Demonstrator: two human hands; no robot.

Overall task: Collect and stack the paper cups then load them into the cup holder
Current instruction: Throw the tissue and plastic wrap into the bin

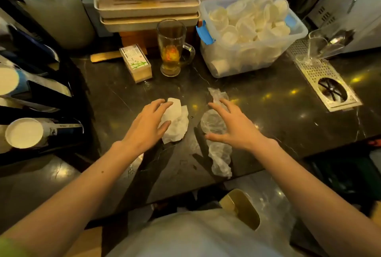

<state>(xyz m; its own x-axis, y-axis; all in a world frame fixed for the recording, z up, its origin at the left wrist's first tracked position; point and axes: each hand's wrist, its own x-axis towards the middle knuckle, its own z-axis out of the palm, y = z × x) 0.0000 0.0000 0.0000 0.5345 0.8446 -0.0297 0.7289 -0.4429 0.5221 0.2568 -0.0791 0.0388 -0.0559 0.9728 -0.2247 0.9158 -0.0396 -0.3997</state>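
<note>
Paper cups (250, 27): loose heap in the clear bin (296, 36) at 1 o'clock, none stacked yet.
Cup holder (31, 130): tubes at 9 o'clock, 2 cup bottoms showing.
Left hand (147, 122): fingers spread, resting on a crumpled white tissue (177, 124), not gripping.
Right hand (231, 124): released, hovering above a clear plastic wrapper (218, 153).
Tabletop (268, 116): dark and glossy.
Risk: the tea glass (173, 48) at 12 o'clock stands beside the bin; reaching across could tip it.

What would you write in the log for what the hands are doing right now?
left hand: open on tissue | right hand: open over plastic wrap | cups: loose in bin
</note>
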